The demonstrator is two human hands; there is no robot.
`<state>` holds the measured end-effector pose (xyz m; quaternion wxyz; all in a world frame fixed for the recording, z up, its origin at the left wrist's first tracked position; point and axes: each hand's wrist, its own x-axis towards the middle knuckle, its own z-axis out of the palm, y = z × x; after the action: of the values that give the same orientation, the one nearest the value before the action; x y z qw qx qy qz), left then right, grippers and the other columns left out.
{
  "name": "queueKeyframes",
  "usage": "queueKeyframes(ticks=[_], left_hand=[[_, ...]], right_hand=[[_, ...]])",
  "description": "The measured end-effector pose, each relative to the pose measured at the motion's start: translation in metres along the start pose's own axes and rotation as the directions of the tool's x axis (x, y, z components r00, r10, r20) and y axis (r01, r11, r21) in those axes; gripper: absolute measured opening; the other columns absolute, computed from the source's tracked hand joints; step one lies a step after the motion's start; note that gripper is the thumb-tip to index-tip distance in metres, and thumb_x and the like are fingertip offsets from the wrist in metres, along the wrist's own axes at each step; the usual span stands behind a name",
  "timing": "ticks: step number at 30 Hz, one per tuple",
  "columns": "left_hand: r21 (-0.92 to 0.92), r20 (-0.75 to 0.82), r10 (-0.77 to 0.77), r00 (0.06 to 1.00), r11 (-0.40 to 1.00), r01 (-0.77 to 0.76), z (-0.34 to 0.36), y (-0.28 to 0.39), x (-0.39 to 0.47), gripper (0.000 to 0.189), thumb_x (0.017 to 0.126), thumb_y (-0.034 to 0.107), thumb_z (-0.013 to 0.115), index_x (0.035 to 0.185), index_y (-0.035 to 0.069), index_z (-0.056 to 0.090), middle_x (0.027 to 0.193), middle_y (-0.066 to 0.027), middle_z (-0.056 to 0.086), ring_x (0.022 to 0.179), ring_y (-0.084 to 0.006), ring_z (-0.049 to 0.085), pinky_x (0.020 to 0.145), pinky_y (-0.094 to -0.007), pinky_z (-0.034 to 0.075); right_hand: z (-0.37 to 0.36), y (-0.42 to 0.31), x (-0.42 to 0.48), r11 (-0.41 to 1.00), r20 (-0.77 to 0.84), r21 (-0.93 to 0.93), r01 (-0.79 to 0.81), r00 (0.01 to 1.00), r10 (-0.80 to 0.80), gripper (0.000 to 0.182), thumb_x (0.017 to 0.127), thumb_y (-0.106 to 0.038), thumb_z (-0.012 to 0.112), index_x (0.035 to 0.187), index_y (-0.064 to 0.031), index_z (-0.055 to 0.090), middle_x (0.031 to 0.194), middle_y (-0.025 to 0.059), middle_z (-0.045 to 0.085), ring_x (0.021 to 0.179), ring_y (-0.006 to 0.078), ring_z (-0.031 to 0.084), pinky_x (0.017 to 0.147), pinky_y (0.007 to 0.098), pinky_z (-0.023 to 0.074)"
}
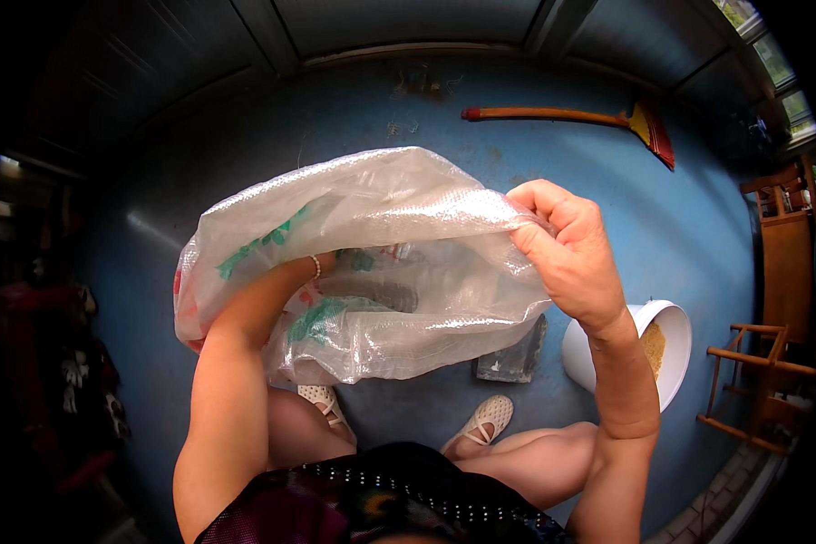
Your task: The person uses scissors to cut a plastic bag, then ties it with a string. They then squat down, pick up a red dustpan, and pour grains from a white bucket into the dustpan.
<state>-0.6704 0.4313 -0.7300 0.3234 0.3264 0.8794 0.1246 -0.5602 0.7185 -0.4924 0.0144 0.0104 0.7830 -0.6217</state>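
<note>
A translucent woven plastic sack (408, 347) with green and red print spreads wide before me, its mouth facing up. My right hand (571, 251) pinches the rim at the right between thumb and fingers. My left hand (328, 262) reaches down inside the sack; a beaded bracelet shows at the wrist, and the sack and shadow hide most of the fingers. Right of the sack, a white plastic bucket (585, 350) lies tilted with a yellowish grainy material (653, 348) in it. A dark flat block or box (510, 357) sits on the floor, partly under the sack's edge.
A broom (551, 114) with a wooden handle lies on the blue floor ahead. At the far right stand a wooden chair (785, 272) and a small wooden frame (755, 357). Dark panels line the far side. My feet are just below the sack.
</note>
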Motion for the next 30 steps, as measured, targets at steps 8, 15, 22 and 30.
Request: queueKeyframes(ticks=[8, 15, 22, 30], left_hand=[[-0.089, 0.000, -0.019, 1.000, 0.996, 0.019, -0.009, -0.007, -0.001, 0.036, 0.079, 0.020, 0.057, 0.113, 0.009, 0.056, 0.112, -0.0127, 0.058, 0.106, -0.0300, 0.054, 0.091, -0.0387, 0.040], [-0.192, -0.109, -0.158, 0.981, 0.972, 0.135, -0.020, -0.042, -0.057, 0.037, 0.079, 0.021, 0.057, 0.114, 0.009, 0.056, 0.113, -0.0131, 0.058, 0.106, -0.0300, 0.054, 0.091, -0.0384, 0.040], [-0.249, -0.167, -0.208, 0.964, 0.955, 0.163, -0.022, -0.050, -0.067, 0.038, 0.078, 0.022, 0.058, 0.114, 0.009, 0.056, 0.113, -0.0134, 0.058, 0.106, -0.0300, 0.054, 0.091, -0.0381, 0.040], [-0.262, -0.175, -0.176, 0.969, 0.957, 0.126, -0.014, -0.033, -0.061, 0.039, 0.078, 0.023, 0.058, 0.114, 0.009, 0.055, 0.114, -0.0138, 0.058, 0.107, -0.0300, 0.054, 0.091, -0.0378, 0.040]], right_hand=[[-0.001, -0.041, -0.017, 0.901, 0.033, 0.421, -0.109, 0.994, 0.105, 0.012, 0.084, -0.001, 0.053, 0.094, 0.0049, 0.058, 0.081, 0.0021, 0.059, 0.072, 0.0044, 0.050, 0.064, 0.0176, 0.0408], [-0.008, -0.058, -0.035, 0.868, -0.104, 0.495, 0.028, 0.994, 0.028, 0.017, 0.083, 0.001, 0.052, 0.099, 0.0073, 0.056, 0.087, 0.0074, 0.062, 0.077, 0.0083, 0.056, 0.070, 0.0202, 0.0454], [-0.008, -0.048, -0.046, 0.858, -0.169, 0.511, 0.044, 0.984, 0.050, 0.017, 0.083, 0.001, 0.050, 0.098, 0.0075, 0.055, 0.087, 0.0107, 0.063, 0.075, 0.0106, 0.059, 0.068, 0.0220, 0.0482], [-0.014, -0.057, -0.055, 0.861, -0.250, 0.483, 0.156, 0.968, -0.035, 0.019, 0.084, 0.000, 0.050, 0.101, 0.0068, 0.054, 0.089, 0.0115, 0.063, 0.077, 0.0130, 0.061, 0.071, 0.0243, 0.0501]])
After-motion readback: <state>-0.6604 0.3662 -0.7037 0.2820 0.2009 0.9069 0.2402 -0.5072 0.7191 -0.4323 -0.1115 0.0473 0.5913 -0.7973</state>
